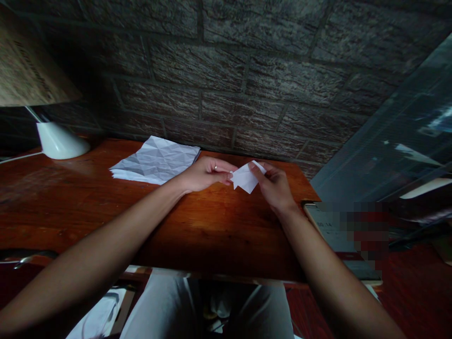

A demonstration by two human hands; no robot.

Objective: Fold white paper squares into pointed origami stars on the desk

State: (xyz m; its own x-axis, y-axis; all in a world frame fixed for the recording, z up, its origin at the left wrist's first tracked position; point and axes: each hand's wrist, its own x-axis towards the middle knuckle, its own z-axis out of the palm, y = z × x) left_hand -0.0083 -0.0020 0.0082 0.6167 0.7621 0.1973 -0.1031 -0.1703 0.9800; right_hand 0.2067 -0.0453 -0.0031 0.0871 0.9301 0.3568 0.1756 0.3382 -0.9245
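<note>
A small folded piece of white paper (pixel 245 179) is held just above the far part of a brown wooden table (pixel 197 226). My left hand (pixel 203 173), with a ring on one finger, pinches the paper's left edge. My right hand (pixel 274 187) grips its right side, thumb on top. Both hands are closed on the paper, close to the brick wall.
A stack of creased white sheets (pixel 157 160) lies on the table left of my hands. A white lamp base (pixel 60 141) stands at the far left under a tan shade (pixel 28 61). The dark brick wall (pixel 240 75) backs the table. A book (pixel 332 228) lies at the right.
</note>
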